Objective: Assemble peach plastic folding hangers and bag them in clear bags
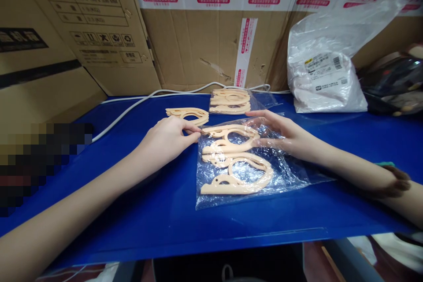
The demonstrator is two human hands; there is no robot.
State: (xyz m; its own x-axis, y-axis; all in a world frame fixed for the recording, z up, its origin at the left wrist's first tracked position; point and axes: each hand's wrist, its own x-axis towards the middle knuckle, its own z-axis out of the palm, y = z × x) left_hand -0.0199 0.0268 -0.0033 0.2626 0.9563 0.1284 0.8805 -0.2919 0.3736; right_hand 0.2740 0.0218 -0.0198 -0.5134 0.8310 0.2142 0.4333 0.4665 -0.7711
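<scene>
Blue tabletop (pixel 142 207), strip (pixel 231 224) between front edge (pixel 198 252) and bag (pixel 244 165), left hand (pixel 168 137) pinching bag

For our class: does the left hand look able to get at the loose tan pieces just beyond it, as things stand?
Probably yes: the tan pieces lie just beyond the left hand, nothing visible blocks them, though its fingertips, at the edge of the clear bag, may need to shift.

Through the glare, I can't tell whether the right grip (pixel 282 131) is inside the clear bag (pixel 294 174). The left grip (pixel 167 139) covers part of the loose hangers (pixel 204 117) just beyond it. Past the right grip, print on the white bag (pixel 306 99) is too small to read, and a blurred dark bundle (pixel 391 81) runs out of sight. Left of the left grip, blocky squares (pixel 42 163) blot everything.
</scene>
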